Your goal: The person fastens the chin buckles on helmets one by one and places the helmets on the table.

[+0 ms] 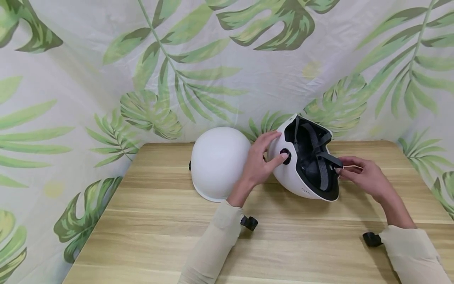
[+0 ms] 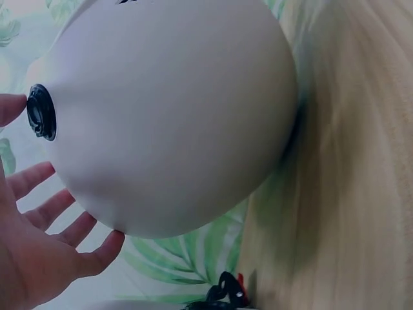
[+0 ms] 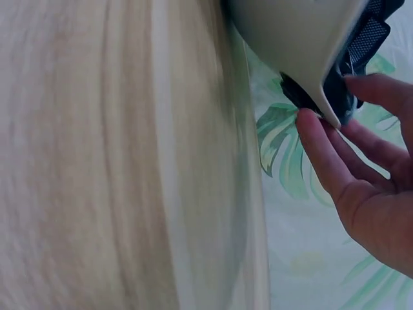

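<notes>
A white helmet [image 1: 291,177] lies tilted on the table, its black-lined inside facing up and right. Against its left side rests my left hand [image 1: 258,162], fingers spread with the tips on the shell. The left thumb touches a round black knob [image 2: 42,112] on that side. My right hand [image 1: 367,175] pinches the helmet's right rim, thumb at the inside and fingers at the outer edge, as the right wrist view shows. Dark straps [image 1: 323,169] cross the inside, one end reaching the right fingertips. Left of it, a second white helmet [image 1: 220,161] sits dome up.
The wood-grain table [image 1: 149,232] has its back edge just behind the helmets. Behind it hangs a pale cloth [image 1: 213,23] printed with green leaves. Black wrist mounts [image 1: 372,239] stick out from both sleeves close over the table.
</notes>
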{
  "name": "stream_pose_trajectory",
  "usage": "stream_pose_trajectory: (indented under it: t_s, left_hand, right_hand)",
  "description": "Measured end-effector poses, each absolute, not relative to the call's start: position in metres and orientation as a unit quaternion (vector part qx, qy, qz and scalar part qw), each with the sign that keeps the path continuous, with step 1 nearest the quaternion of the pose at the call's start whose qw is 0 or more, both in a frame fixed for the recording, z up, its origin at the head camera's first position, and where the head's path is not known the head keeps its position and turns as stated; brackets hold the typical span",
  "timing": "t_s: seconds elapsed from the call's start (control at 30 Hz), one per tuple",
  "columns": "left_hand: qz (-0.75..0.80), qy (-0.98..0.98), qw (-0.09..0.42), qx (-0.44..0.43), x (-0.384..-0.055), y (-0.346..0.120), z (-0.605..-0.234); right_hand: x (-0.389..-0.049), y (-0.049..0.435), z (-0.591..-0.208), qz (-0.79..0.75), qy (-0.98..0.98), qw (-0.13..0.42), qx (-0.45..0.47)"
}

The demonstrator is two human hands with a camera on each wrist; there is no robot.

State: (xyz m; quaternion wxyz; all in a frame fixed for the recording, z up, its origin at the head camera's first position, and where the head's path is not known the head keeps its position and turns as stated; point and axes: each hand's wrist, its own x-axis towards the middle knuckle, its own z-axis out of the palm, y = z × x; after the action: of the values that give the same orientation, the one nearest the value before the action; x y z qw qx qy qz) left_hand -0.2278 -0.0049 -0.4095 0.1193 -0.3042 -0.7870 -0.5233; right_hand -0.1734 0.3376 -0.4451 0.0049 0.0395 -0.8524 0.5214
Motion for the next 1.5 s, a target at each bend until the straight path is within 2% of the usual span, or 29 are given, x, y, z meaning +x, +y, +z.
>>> stream_pose_trajectory:
  t_s: [0.13,0.4,0.57,0.83,0.97,1.2,1.5]
  left_hand:
    - [-0.52,-0.788,0.114,-0.31,-0.2287,-0.0096,-0.4064]
    - [-0.497,-0.803,0.092,-0.316,-0.2304,-0.0117,-0.4037]
    - [-0.51,-0.808,0.084,-0.285,-0.2296,-0.0098,-0.4036]
    - [-0.508,-0.81,0.113,-0.272,-0.2269,-0.0085,-0.4016]
    - [-0.507,-0.805,0.119,-0.284,-0.2266,-0.0098,-0.402]
    - [-0.5,-0.805,0.092,-0.305,-0.2294,-0.0121,-0.4046]
    - [-0.484,-0.813,0.081,-0.312,-0.2297,-0.0112,-0.4034]
  right_hand:
    - [-0.1738,0.3359,-0.4455,0.517,-0.854,-0.01,0.055]
    - [-0.1726,0.3364,-0.4456,0.457,-0.889,0.041,0.014]
    - [-0.1713,0.3364,-0.4462,0.422,-0.905,0.057,0.009]
    - [-0.1738,0.3354,-0.4517,0.421,-0.906,0.024,0.037]
    - [-0.1751,0.3346,-0.4531,0.411,-0.91,0.024,0.042]
    - [-0.1729,0.3313,-0.4512,0.4,-0.914,0.046,0.044]
    - [-0.174,0.3308,-0.4517,0.397,-0.917,0.009,0.034]
